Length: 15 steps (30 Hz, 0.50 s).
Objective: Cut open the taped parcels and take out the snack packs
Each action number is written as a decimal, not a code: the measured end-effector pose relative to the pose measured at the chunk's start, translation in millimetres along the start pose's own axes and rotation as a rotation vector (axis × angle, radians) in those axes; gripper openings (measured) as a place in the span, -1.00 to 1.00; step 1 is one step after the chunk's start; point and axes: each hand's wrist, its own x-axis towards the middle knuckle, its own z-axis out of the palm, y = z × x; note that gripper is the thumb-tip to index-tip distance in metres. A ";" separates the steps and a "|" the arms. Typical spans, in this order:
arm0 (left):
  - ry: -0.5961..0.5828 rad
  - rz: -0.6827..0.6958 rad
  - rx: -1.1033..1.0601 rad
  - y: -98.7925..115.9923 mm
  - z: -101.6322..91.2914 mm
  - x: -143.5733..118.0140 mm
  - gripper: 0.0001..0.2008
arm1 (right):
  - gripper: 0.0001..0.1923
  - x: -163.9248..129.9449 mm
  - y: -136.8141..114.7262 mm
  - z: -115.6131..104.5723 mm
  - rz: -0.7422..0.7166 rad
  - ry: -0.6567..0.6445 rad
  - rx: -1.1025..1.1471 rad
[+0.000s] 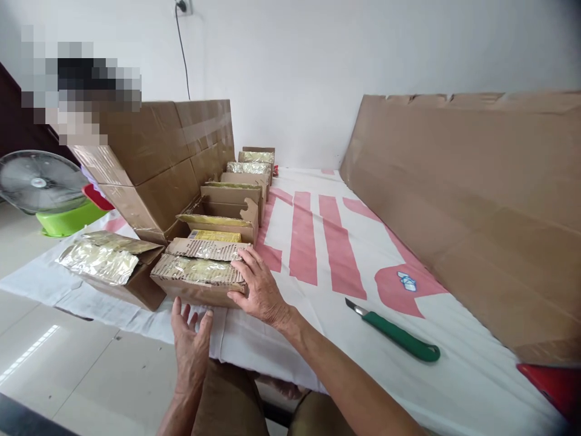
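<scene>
A small cardboard box (195,292) with a torn, corrugated flap and gold foil-like lining lies at the table's near edge. My right hand (264,295) grips its right end, fingers over the upper corner and thumb on the front side. Just below the front side is my left hand (190,342), palm up, with its fingers apart and nothing in it. A similar foil-lined box (113,266) sits tilted to the left. Right behind the gripped box, a yellow packet (215,236) shows inside an opened box. A green-handled utility knife (399,338) lies to the right, blade out.
Several opened boxes (231,195) run back in a row beside stacked large cartons (154,142). A big cardboard sheet (472,212) leans at right on the red-and-white cloth (302,242). Behind the cartons is a partly hidden, blurred person (86,85). A fan (39,181) stands left.
</scene>
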 end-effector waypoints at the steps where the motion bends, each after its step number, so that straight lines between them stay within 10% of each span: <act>1: -0.008 0.012 -0.005 1.0 4.0 3.9 0.01 | -0.22 -0.8 0.9 1.6 -0.014 0.024 0.008; 7: -0.087 0.023 -0.023 3.0 17.5 19.2 -0.07 | 0.01 -21.1 18.6 17.4 0.045 0.212 0.094; 15: -0.085 0.053 0.064 7.5 26.5 19.6 -0.04 | 0.26 -37.2 41.6 44.8 0.249 0.147 0.255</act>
